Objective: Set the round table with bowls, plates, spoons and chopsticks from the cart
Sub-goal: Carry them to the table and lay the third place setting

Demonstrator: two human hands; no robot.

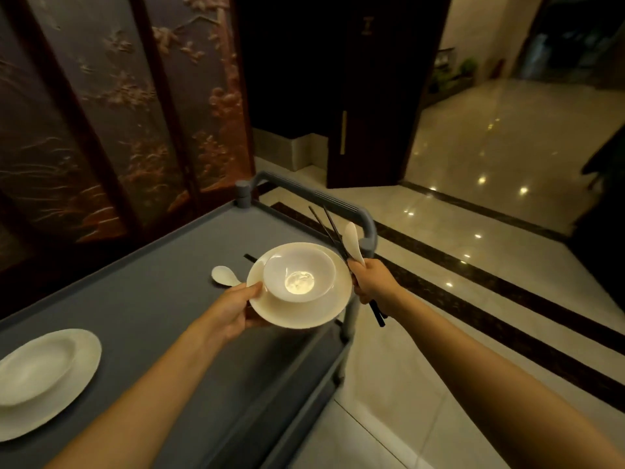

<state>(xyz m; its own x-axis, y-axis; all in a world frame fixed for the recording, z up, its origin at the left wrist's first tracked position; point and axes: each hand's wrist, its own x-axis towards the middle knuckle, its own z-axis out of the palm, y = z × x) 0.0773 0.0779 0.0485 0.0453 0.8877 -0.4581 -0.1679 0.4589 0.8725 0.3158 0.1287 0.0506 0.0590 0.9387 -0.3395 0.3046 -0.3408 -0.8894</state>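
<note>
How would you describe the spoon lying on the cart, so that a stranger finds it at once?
Start at the grey cart beside the carved screen. On its top, just beyond the left hand holding the plate and bowl, lies a white spoon. The other spoon stands in the right hand with black chopsticks; this one lies free.

The left hand (pixel 233 309) is holding a plate (pixel 304 314), a bowl (pixel 299 272) sitting on it, above the right edge of the cart (pixel 152 299). Just right of it, the right hand (pixel 372 282) is gripping chopsticks (pixel 327 231) and a spoon (pixel 353 240). A second spoon (pixel 223 275) is lying on the cart left of the plate.
</note>
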